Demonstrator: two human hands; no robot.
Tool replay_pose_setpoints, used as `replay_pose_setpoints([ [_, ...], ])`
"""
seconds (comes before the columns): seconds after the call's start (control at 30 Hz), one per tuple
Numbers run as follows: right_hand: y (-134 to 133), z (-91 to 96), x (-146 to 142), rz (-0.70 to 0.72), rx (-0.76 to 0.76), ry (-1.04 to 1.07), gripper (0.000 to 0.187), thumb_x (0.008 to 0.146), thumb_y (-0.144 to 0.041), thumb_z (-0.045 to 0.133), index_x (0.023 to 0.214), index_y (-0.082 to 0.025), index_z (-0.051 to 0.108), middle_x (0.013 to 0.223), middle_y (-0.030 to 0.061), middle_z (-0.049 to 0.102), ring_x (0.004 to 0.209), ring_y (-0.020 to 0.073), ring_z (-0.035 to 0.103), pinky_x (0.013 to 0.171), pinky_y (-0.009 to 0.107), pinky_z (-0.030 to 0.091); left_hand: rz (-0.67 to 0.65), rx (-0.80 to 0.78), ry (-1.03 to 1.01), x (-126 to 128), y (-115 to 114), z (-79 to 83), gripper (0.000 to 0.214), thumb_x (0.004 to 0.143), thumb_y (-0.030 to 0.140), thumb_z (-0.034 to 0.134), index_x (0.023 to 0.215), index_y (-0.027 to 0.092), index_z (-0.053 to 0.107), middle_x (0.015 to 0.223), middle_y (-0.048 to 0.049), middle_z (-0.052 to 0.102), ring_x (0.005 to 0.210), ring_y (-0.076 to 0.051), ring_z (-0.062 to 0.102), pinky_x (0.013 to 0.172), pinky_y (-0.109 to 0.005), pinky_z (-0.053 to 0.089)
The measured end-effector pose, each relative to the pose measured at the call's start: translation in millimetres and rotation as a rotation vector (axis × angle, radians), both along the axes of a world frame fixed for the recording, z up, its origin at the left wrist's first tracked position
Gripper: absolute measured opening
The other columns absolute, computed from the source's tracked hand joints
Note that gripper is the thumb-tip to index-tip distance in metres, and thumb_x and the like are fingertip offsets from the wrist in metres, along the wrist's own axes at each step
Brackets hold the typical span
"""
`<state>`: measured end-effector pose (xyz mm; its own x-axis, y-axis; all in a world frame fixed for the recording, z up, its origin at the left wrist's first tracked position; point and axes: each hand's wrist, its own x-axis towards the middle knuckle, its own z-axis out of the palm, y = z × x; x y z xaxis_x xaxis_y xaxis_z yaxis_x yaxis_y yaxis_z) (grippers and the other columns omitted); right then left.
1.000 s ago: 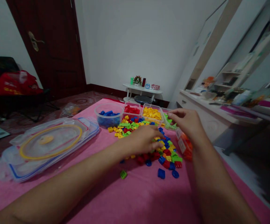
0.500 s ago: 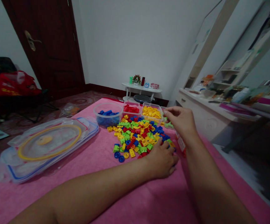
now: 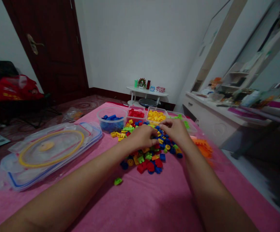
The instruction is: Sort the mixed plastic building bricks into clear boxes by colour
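A loose pile of small plastic building bricks (image 3: pixel 149 156) in blue, red, yellow and green lies on the pink cloth (image 3: pixel 130 203). My left hand (image 3: pixel 143 137) reaches over the pile's middle, fingers curved down among the bricks and thumb apart from them. Just to its right, my right hand (image 3: pixel 176 129) is at the far right side of the pile with fingers and thumb bent together; any brick between its fingertips is hidden. Behind the pile stand clear containers: a round tub of blue bricks (image 3: pixel 112 124), boxes of red bricks (image 3: pixel 135 113) and yellow bricks (image 3: pixel 156 116), and a green-brick box (image 3: pixel 190 126).
Orange bricks (image 3: pixel 203 147) sit in a clear container beside my right forearm. Stacked plastic lids (image 3: pixel 50 148) lie at the left. One green brick (image 3: pixel 118 181) is apart from the pile, near my left forearm. A cluttered dresser (image 3: pixel 217 112) stands to the right.
My right hand has come back from the green-brick box to the pile. My left hand has moved left and forward across it. Bricks have spread towards me, one green brick lying apart.
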<state>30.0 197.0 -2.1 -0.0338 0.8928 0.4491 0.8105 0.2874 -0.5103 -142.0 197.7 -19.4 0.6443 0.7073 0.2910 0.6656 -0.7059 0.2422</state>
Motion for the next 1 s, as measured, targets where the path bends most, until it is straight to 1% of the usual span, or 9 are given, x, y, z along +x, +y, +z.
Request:
replay_pose_setpoints([
  [0.17,2.9,-17.4,-11.9,0.006,-0.068,-0.108,0.016,0.073,-0.021,0.060,0.081,-0.020,0.074,0.080,0.0031,0.072,0.069,0.0155,0.062,0.063,0.025,0.045,0.204,0.015,0.013,-42.0,38.8,5.2,0.034,0.074,0.024,0.061,0.107,0.023,0.069,0.104,-0.0057,0.070,0.095,-0.021,0.062,0.082,-0.027,0.046],
  [0.27,5.4,-27.9,-16.3,0.036,-0.099,-0.191,0.027,0.070,-0.017,0.062,0.094,-0.021,0.073,0.090,0.0034,0.071,0.077,0.0161,0.062,0.071,0.026,0.046,0.306,0.017,0.093,-56.6,51.4,2.0,0.040,0.074,0.011,0.054,0.109,0.024,0.068,0.106,-0.0062,0.069,0.099,-0.020,0.062,0.083,-0.026,0.046],
  [0.33,6.1,-33.1,-18.1,0.063,-0.094,-0.245,0.038,0.069,-0.013,0.061,0.105,-0.022,0.070,0.099,0.0046,0.070,0.085,0.0176,0.062,0.078,0.028,0.046,0.337,0.021,0.157,-59.6,52.9,-0.4,0.043,0.072,0.007,0.052,0.107,0.025,0.069,0.105,-0.0070,0.069,0.100,-0.021,0.062,0.083,-0.028,0.047],
  [0.43,5.4,-38.9,-21.5,0.128,-0.069,-0.287,0.046,0.072,-0.010,0.056,0.115,-0.021,0.065,0.113,0.0066,0.065,0.101,0.0199,0.058,0.090,0.032,0.043,0.334,-0.006,0.241,-57.2,47.6,-3.2,0.043,0.071,0.008,0.054,0.108,0.025,0.068,0.103,-0.0093,0.069,0.098,-0.024,0.063,0.081,-0.030,0.048],
  [0.53,3.5,-44.1,-27.6,0.231,-0.003,-0.345,0.053,0.072,-0.005,0.051,0.122,-0.021,0.060,0.127,0.0061,0.058,0.116,0.0211,0.050,0.099,0.035,0.038,0.316,-0.027,0.312,-52.2,40.4,-5.6,0.043,0.072,0.011,0.055,0.111,0.023,0.067,0.102,-0.0126,0.069,0.097,-0.027,0.063,0.080,-0.033,0.049],
  [0.6,2.1,-46.6,-32.2,0.284,0.033,-0.398,0.056,0.073,-0.004,0.049,0.125,-0.023,0.057,0.133,0.0052,0.053,0.120,0.0216,0.045,0.102,0.037,0.035,0.314,-0.007,0.319,-49.8,37.7,-7.2,0.042,0.072,0.011,0.055,0.112,0.021,0.066,0.103,-0.0139,0.068,0.099,-0.028,0.063,0.081,-0.034,0.049],
  [0.7,0.4,-46.5,-36.4,0.310,0.036,-0.438,0.051,0.076,-0.006,0.049,0.123,-0.023,0.059,0.129,0.0061,0.054,0.118,0.0215,0.044,0.100,0.038,0.035,0.333,0.026,0.286,-48.4,37.1,-9.2,0.040,0.074,0.010,0.054,0.110,0.019,0.067,0.107,-0.0137,0.067,0.104,-0.026,0.061,0.086,-0.033,0.048],
  [0.87,-1.0,-40.2,-34.3,0.235,0.018,-0.487,0.033,0.078,-0.017,0.058,0.110,-0.023,0.066,0.102,0.0080,0.062,0.102,0.0229,0.050,0.091,0.038,0.037,0.362,0.022,0.262,-48.6,38.7,-11.1,0.036,0.072,0.015,0.059,0.107,0.017,0.068,0.108,-0.0146,0.066,0.105,-0.026,0.060,0.089,-0.032,0.047],
  [1.0,-0.3,-40.7,-32.4,0.240,0.048,-0.505,0.033,0.078,-0.020,0.061,0.111,-0.025,0.066,0.103,0.0069,0.063,0.104,0.0233,0.049,0.092,0.039,0.034,0.338,0.014,0.260,-48.1,38.7,-12.3,0.035,0.072,0.012,0.057,0.104,0.020,0.069,0.104,-0.0138,0.067,0.103,-0.027,0.061,0.087,-0.035,0.048],
])
